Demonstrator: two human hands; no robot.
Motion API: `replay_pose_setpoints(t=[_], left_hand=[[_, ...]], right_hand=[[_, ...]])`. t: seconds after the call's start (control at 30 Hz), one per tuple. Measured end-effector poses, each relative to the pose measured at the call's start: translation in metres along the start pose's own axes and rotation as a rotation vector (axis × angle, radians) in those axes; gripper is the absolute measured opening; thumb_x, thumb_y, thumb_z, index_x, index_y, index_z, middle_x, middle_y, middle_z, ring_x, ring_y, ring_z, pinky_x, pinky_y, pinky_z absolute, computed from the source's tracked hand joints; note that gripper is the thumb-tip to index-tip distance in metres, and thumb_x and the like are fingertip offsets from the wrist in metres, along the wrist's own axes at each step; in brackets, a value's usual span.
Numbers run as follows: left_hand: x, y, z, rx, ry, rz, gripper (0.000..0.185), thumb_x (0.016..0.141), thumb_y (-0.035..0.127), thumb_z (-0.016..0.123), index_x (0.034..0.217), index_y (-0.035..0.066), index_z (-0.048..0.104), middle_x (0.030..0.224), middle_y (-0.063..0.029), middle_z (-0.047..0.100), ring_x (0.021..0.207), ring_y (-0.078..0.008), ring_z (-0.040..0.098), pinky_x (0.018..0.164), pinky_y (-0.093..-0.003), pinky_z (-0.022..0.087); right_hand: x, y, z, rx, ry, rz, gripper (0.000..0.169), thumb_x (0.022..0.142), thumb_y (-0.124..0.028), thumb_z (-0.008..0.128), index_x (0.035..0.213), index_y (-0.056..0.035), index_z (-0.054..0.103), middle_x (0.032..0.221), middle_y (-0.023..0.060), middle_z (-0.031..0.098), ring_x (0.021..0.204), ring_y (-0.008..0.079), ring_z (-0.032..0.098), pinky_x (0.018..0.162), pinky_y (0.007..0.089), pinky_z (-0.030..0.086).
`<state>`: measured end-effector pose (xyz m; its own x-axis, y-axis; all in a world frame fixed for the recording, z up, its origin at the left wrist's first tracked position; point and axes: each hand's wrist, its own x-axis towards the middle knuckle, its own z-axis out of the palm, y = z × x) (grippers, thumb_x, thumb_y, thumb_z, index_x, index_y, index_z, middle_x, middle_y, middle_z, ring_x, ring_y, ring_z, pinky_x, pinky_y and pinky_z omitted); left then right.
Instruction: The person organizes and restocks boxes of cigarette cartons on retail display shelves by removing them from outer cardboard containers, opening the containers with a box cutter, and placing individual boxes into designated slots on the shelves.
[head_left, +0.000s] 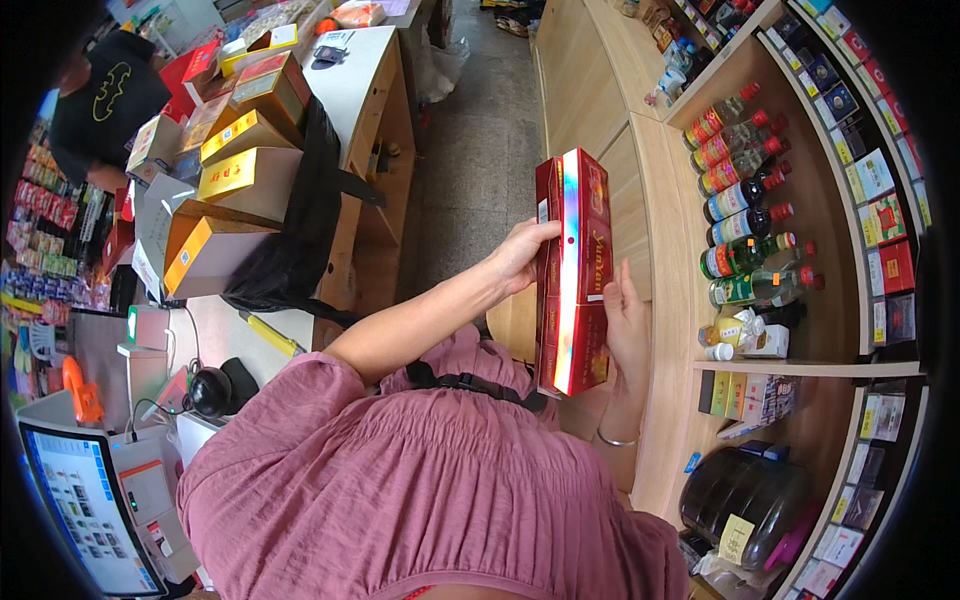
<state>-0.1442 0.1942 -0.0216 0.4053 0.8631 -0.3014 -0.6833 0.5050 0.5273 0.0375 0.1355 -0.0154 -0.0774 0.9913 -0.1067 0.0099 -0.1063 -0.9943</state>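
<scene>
A long red cigarette carton (574, 277) with a shiny silver strip stands out before me, tilted slightly. My left hand (523, 253) grips its left side, thumb over the edge near the strip. On the carton's other side my right hand (627, 319) lies with its palm and extended fingers against the box; a bangle circles that wrist. Where the right fingers meet the carton is partly hidden. Seen through its side, the carton seems to hold several red packs.
Bottles (739, 247) and a dark jar (742, 506) stand in the wooden shelf at right. At left, opened yellow boxes (247, 180) and a black plastic bag (292, 247) crowd the counter (367, 67), near a monitor (86, 502). A person (112, 97) is beyond.
</scene>
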Motion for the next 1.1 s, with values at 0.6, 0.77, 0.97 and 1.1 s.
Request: replay_pose_setpoints(t=[0.6, 0.77, 0.97, 1.1], left_hand=[[0.050, 0.002, 0.003, -0.247, -0.030, -0.018, 0.031, 0.085, 0.016, 0.059, 0.111, 0.000, 0.054, 0.105, -0.0135, 0.063, 0.093, -0.0221, 0.064, 0.086, -0.0397, 0.052], [0.068, 0.033, -0.016, -0.331, -0.098, -0.077, 0.033, 0.085, 0.015, 0.060, 0.113, 0.000, 0.052, 0.106, -0.0137, 0.063, 0.095, -0.0220, 0.063, 0.089, -0.0410, 0.050], [0.082, 0.081, -0.023, -0.330, -0.150, -0.089, 0.039, 0.083, 0.012, 0.059, 0.117, -0.003, 0.047, 0.110, -0.0176, 0.060, 0.097, -0.0243, 0.062, 0.089, -0.0405, 0.051], [0.090, 0.107, -0.035, -0.325, -0.117, -0.065, 0.040, 0.084, 0.015, 0.058, 0.118, -0.003, 0.046, 0.111, -0.0182, 0.059, 0.099, -0.0255, 0.061, 0.090, -0.0423, 0.049]], right_hand=[[0.028, -0.102, -0.016, -0.844, -0.071, -0.245, 0.061, 0.083, -0.025, 0.063, 0.131, 0.0025, 0.038, 0.079, 0.0257, 0.062, 0.070, 0.0350, 0.064, 0.059, 0.0387, 0.047], [0.069, -0.114, -0.027, -0.632, -0.001, -0.198, 0.054, 0.086, -0.008, 0.056, 0.135, -0.0001, 0.036, 0.096, 0.0173, 0.064, 0.081, 0.0166, 0.063, 0.070, 0.0303, 0.049], [0.129, -0.116, -0.046, -0.056, -0.091, 0.015, 0.050, 0.086, 0.001, 0.048, 0.135, 0.0045, 0.036, 0.127, 0.0126, 0.051, 0.112, 0.0136, 0.049, 0.094, 0.0248, 0.039], [0.156, -0.082, -0.041, -0.149, -0.068, 0.091, 0.048, 0.086, -0.002, 0.049, 0.134, -0.0004, 0.041, 0.131, 0.0093, 0.049, 0.109, 0.0126, 0.052, 0.095, 0.0243, 0.039]])
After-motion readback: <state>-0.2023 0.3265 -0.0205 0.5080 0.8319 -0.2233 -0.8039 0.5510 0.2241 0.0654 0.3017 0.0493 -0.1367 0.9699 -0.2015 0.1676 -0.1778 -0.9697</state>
